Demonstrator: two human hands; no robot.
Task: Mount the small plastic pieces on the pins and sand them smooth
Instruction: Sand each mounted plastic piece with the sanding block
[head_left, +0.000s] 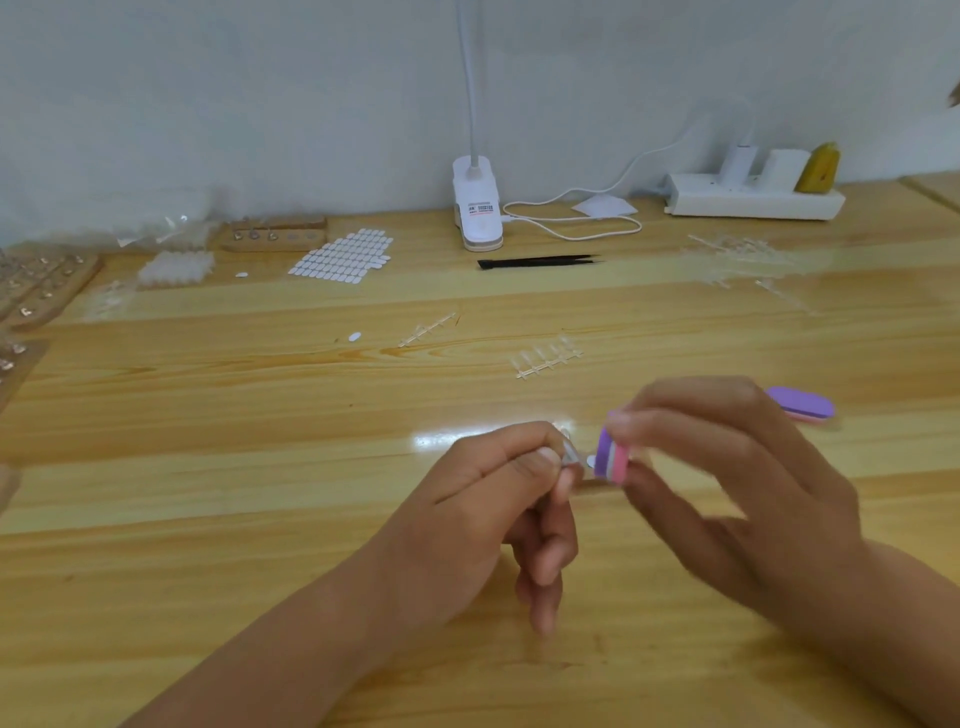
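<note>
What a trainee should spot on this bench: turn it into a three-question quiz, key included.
1. True or false: the left hand pinches a pin.
2. The right hand holds: A a sanding block; B scissors; C a pen.
3. What colour are the tweezers?
Key: 1 true; 2 A; 3 black.

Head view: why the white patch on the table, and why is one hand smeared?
In the head view, that is glare on the yellow wooden table; the right hand, pinching a purple-pink sanding block, is motion-blurred; the left hand, pinching a metal pin, looks sharper.
</note>
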